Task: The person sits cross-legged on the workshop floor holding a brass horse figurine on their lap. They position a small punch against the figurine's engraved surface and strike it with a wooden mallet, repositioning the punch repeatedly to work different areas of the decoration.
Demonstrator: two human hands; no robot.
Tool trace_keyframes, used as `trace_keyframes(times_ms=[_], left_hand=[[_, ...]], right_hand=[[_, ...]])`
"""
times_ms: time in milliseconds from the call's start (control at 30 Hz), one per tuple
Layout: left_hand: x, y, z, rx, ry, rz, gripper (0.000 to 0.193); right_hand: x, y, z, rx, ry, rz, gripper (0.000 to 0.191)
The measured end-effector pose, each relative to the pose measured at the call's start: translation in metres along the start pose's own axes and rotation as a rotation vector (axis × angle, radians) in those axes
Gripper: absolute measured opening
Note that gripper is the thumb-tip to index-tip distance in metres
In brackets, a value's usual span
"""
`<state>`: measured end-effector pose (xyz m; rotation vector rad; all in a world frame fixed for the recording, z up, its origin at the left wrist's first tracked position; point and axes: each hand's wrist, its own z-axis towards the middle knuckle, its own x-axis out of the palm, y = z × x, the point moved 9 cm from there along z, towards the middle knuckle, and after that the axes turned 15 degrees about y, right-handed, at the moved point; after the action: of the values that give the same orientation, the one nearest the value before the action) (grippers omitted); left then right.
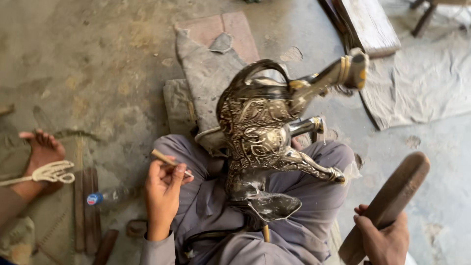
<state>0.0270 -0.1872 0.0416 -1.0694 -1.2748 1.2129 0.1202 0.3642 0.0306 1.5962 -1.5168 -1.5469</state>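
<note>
Engraved metal horse figure (265,142) lies inverted on lap, legs up. Left hand (164,189), just left of figure, grip closed on thin chisel (167,160). Right hand (382,238), lower right of figure, grip wrapped round wooden mallet (392,198). Plastic bottle (110,197) on floor, further left.

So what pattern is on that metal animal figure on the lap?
Head view: the metal figure is dark with pale engraved swirling floral scrollwork.

Left hand (164,189) raised with fingers pinched, right hand (382,240) apparently clenched, low at the frame's edge.
</note>
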Motion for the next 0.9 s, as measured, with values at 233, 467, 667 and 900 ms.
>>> trace_keyframes(times_ms=[233, 467, 667, 900], left_hand=[[0.005, -0.024, 0.025, 0.073, 0.06, -0.1, 0.026], [0.023, -0.073, 0.092, 0.188, 0.129, -0.04, 0.032], [0.025, -0.099, 0.155, 0.246, 0.218, -0.099, 0.035], [0.045, -0.12, 0.214, 0.322, 0.41, 0.001, 0.033]], right_hand=[[0.011, 0.044, 0.026, 0.011, 0.172, 0.129, 0.042], [0.035, 0.162, 0.044, -0.117, 0.1, 0.081, 0.054], [0.098, 0.259, 0.073, -0.091, 0.276, -0.465, 0.058], [0.164, 0.39, 0.087, -0.596, 0.216, -0.719, 0.065]])
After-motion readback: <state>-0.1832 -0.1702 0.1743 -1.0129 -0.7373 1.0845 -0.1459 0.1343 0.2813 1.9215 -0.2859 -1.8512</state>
